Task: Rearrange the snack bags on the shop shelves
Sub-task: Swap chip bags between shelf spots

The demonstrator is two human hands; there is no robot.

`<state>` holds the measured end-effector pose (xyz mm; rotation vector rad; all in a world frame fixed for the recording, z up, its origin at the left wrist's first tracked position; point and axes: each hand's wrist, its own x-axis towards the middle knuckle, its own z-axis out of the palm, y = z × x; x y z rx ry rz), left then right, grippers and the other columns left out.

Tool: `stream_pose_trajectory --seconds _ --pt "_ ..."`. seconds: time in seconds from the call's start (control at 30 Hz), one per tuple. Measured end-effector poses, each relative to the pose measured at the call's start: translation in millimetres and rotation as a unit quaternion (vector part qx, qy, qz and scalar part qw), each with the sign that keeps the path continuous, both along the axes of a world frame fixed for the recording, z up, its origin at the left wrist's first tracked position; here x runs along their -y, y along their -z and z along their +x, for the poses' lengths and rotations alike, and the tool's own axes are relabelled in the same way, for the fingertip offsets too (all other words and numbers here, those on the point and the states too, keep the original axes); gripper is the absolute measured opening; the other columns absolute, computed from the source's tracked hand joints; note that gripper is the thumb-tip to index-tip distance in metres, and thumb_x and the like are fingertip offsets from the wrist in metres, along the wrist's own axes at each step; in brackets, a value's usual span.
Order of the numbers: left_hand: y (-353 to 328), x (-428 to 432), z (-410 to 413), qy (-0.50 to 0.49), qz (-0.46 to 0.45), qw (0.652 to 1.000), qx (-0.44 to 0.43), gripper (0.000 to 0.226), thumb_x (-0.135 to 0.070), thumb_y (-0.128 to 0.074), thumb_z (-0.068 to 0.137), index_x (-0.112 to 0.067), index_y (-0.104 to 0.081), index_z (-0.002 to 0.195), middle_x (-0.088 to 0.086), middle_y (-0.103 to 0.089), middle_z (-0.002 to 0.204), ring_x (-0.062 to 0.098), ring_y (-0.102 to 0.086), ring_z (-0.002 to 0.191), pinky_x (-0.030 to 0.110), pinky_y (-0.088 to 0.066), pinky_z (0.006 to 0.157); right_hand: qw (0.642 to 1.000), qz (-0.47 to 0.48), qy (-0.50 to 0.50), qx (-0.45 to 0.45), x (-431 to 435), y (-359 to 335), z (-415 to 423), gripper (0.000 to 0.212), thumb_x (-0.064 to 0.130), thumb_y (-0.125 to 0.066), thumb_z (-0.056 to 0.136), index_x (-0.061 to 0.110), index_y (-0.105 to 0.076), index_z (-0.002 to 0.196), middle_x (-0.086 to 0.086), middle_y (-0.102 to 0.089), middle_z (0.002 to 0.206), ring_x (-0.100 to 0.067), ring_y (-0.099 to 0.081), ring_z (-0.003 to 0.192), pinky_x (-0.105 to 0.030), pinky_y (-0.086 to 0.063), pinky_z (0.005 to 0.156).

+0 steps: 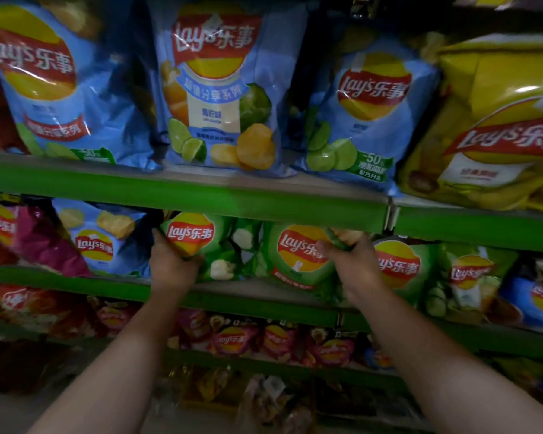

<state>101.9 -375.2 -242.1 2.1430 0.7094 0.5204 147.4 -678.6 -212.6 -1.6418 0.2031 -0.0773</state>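
Both bare forearms reach up from the bottom edge of the view to the middle shelf. The left hand grips the left green bag, thumb and fingers curled round its lower left side just behind the shelf's front edge. The right hand pinches the top right corner of the right green bag, fingers curled over the crumpled foil. The two bags stand side by side near the middle of that shelf, both tilted, with a rumpled green one between them. To the right, further green bags lean on each other. Toward the left end sit a blue bag and a slumped magenta bag. On the top shelf, large blue bags face forward along its front edge, and a yellow bag sits at the right end. By my reading the work is partway: the top row looks roughly faced, while the green row is not yet squared — these two bags need setting upright, and the slumped bags at the left end look untouched.
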Motion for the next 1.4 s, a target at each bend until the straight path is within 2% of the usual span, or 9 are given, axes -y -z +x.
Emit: stream_pose_trajectory --seconds 0.17,0.47,0.6,0.77,0.87,0.97,1.13,1.27,1.4 --pt "6 -10 -13 0.035 -0.002 0.998 0.045 0.081 -0.018 -0.088 0.065 -0.01 -0.047 0.135 0.018 -0.061 0.122 0.038 -0.058 0.111 0.053 -0.05 0.093 1.0 -0.002 -0.007 0.023 -4 -1 6 0.035 0.017 -0.084 0.074 0.027 -0.052 0.082 0.01 -0.063 0.086 -0.007 -0.061 0.08 -0.022 -0.047 0.063" --pt "8 7 -7 0.057 0.081 0.995 -0.007 0.1 -0.023 -0.086 0.071 -0.004 -0.027 0.149 0.026 -0.045 0.131 0.045 -0.044 0.123 0.055 -0.042 0.101 0.993 0.039 -0.085 -0.071 -29 14 18 0.076 0.024 -0.088 0.069 0.021 -0.044 0.132 -0.004 -0.057 0.133 -0.028 -0.056 0.119 -0.047 -0.049 0.1" --pt "10 19 -10 0.024 0.058 0.998 -0.011 0.111 -0.014 -0.089 0.065 -0.004 -0.019 0.152 0.033 -0.035 0.137 0.053 -0.039 0.124 0.057 -0.035 0.103 0.996 -0.052 -0.061 -0.045 -24 11 -3 0.099 0.041 -0.084 0.071 0.023 -0.028 0.15 0.0 -0.049 0.144 -0.025 -0.049 0.129 -0.032 -0.044 0.098" --pt "10 60 -21 0.006 0.113 0.992 0.063 0.091 -0.014 -0.08 0.072 -0.005 -0.029 0.146 0.034 -0.03 0.144 0.053 -0.03 0.131 0.058 -0.031 0.107 0.997 -0.011 -0.071 -0.026 2 3 -32 0.067 0.032 -0.073 0.085 0.018 -0.043 0.143 0.005 -0.056 0.133 -0.012 -0.056 0.116 -0.015 -0.046 0.089" --pt "4 102 -30 0.006 0.173 0.979 0.108 0.085 -0.028 -0.064 0.068 0.002 -0.036 0.142 0.037 -0.022 0.15 0.053 -0.023 0.137 0.059 -0.024 0.113 0.996 -0.045 -0.077 0.003 38 5 -48 0.029 0.026 -0.068 0.09 0.019 -0.062 0.118 0.013 -0.063 0.107 -0.004 -0.062 0.103 -0.005 -0.048 0.07" --pt "-3 144 -36 0.056 0.171 0.972 0.151 0.083 -0.029 -0.063 0.068 0.003 -0.037 0.14 0.038 -0.022 0.149 0.054 -0.023 0.137 0.061 -0.024 0.112 0.997 -0.066 -0.034 0.024 86 10 -59 0.006 0.021 -0.066 0.092 0.026 -0.068 0.093 0.011 -0.068 0.093 0.001 -0.063 0.085 -0.004 -0.046 0.067" --pt "-1 213 -41 0.121 0.194 0.942 0.244 0.056 -0.026 -0.054 0.071 -0.001 -0.052 0.121 0.035 -0.043 0.125 0.044 -0.038 0.118 0.048 -0.033 0.099 0.988 -0.123 0.093 0.034 179 20 -78 0.02 0.015 -0.063 0.092 0.028 -0.067 0.078 0.01 -0.067 0.077 0.008 -0.062 0.069 -0.011 -0.046 0.064" --pt "3 281 -47 0.276 0.205 0.913 0.219 0.041 -0.026 -0.049 0.076 0.006 -0.065 0.096 0.025 -0.061 0.094 0.04 -0.056 0.093 0.042 -0.044 0.08 0.961 -0.114 0.25 0.014 260 28 -84 0.011 0.011 -0.066 0.089 0.007 -0.067 0.099 -0.013 -0.069 0.096 -0.027 -0.065 0.092 -0.034 -0.051 0.078" --pt "2 356 -47 0.411 0.164 0.887 0.131 0.029 -0.021 -0.054 0.079 -0.004 -0.067 0.098 0.012 -0.066 0.09 0.031 -0.066 0.077 0.03 -0.05 0.067 0.95 -0.078 0.302 0.006 337 18 -70 0.05 0.006 -0.066 0.089 0.001 -0.045 0.135 -0.017 -0.058 0.127 -0.028 -0.058 0.114 -0.014 -0.046 0.081"
